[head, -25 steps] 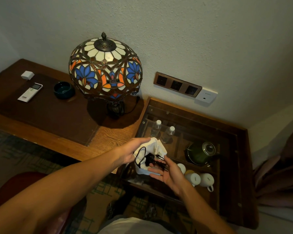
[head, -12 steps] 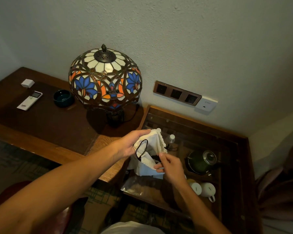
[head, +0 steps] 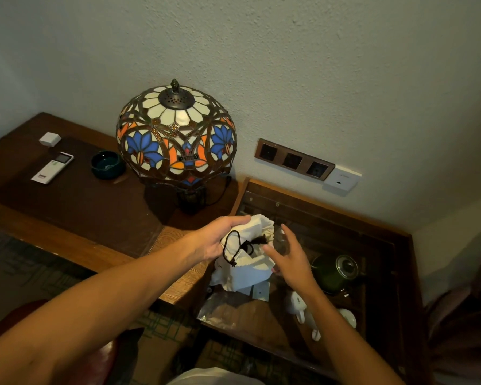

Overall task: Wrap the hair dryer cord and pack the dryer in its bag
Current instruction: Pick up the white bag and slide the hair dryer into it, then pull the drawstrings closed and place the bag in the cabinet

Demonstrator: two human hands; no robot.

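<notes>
A white drawstring bag [head: 247, 269] hangs in the air over the glass-topped side table, its gathered mouth turned up. My left hand [head: 218, 240] grips the bag at its upper left rim. A black drawstring loop [head: 229, 250] dangles over the bag's front. Something dark [head: 258, 240] shows inside the mouth; the hair dryer itself is hidden in the bag. My right hand [head: 288, 255] is just right of the bag with fingers spread, and I cannot tell whether it touches the cloth.
A stained-glass lamp [head: 175, 137] stands on the wooden desk [head: 81, 207], with a dark bowl [head: 106, 163], a remote [head: 52, 168] and a small white box [head: 49, 139]. The glass-topped table [head: 372, 226] shows a green kettle [head: 336, 272] and white cups [head: 303, 309]. Wall sockets [head: 293, 159] sit behind.
The bag's mouth has been drawn nearly closed and the bag lifted. My right hand has let go of the bag's edge and opened beside it. The view has tilted up.
</notes>
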